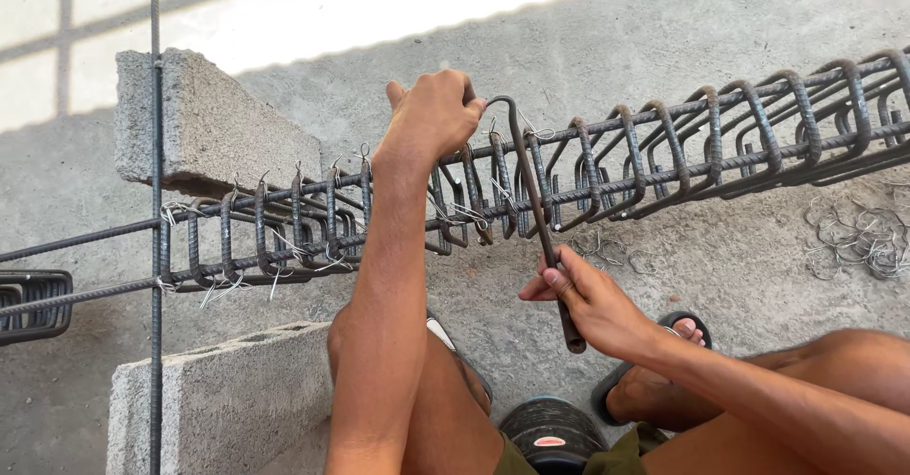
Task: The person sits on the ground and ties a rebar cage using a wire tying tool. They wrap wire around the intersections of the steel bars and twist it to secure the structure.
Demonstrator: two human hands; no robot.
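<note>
A long rebar cage [664, 143] made of straight bars and many bent stirrups lies across two concrete blocks, running from lower left to upper right. My left hand [434, 115] is closed on the top bar and a stirrup near the cage's middle. My right hand [583, 300] grips the shaft of a hooked metal tying tool [542, 219]. Its curved tip reaches up to the top bar, right beside my left hand. Thin tie wires [284, 257] stick out from the stirrups on the left part.
One concrete block [213, 129] stands behind the cage, another concrete block [218, 399] in front. A loose vertical rebar [155, 247] crosses at left. A pile of wire ties [858, 238] lies on the concrete floor at right. My knees, sandalled feet and a dark round stool [553, 432] are below.
</note>
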